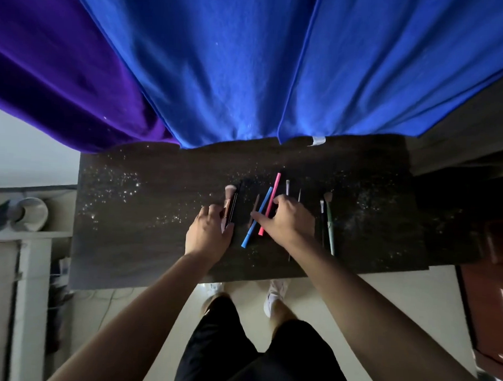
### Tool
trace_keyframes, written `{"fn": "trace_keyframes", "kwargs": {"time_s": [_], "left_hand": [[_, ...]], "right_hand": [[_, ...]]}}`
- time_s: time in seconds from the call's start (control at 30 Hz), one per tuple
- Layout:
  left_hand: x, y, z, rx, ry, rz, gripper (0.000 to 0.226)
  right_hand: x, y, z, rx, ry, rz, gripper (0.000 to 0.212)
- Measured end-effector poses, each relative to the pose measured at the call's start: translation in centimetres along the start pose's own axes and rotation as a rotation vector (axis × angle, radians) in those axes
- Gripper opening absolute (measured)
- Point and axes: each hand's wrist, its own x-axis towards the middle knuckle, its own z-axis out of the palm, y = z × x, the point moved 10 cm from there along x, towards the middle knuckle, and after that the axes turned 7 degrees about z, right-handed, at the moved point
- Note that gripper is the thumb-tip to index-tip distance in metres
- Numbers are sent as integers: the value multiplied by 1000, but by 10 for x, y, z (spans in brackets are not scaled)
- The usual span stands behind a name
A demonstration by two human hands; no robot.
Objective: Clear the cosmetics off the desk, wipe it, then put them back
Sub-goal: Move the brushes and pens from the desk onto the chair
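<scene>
Two bare hands are down on the dark desk (145, 214), which is speckled with glittery crumbs. The left hand (209, 234) has its fingers curled round a small bundle (230, 206) of sticks; I count two for sure, a fluffy-headed brush and a dark pencil pressed beside it (there may be a third in there, I cannot tell). The right hand (286, 220) lies spread over the middle group, thumb and forefinger apart, the thumb touching the blue pencil (257, 216) and the fingertips on the pink pencil (270, 202). Whether it actually grips either one, I cannot tell. One brown pencil (254, 209) lies just left of the blue.

Past the knuckles two thin sticks poke out: a pale-tipped one (287, 187) and a dark thin one (299, 194). To the right, clear of the hand, lie three more side by side: a green-handled brush (330, 222) and two slimmer ones (322, 219) beside it.

Blue cloth (250, 69) and purple cloth (62, 75) hang over the desk's far edge.
</scene>
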Motion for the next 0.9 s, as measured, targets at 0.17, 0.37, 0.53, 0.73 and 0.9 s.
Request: {"fn": "trace_keyframes", "kwargs": {"time_s": [0.17, 0.37, 0.53, 0.73, 0.9], "left_hand": [[9, -4, -6, -3, 10, 5, 34], [18, -11, -19, -109, 108, -45, 24], [22, -17, -22, -178, 133, -100, 25], [15, -4, -59, -298, 249, -75, 19], [6, 42, -125, -424, 375, 71, 15]], "right_hand": [[1, 4, 0, 71, -1, 46, 54], [1, 7, 8, 229, -44, 94, 21], [1, 4, 6, 341, -42, 88, 14], [-5, 13, -39, 462, 31, 85, 17], [-25, 22, -122, 635, 193, 68, 16]]}}
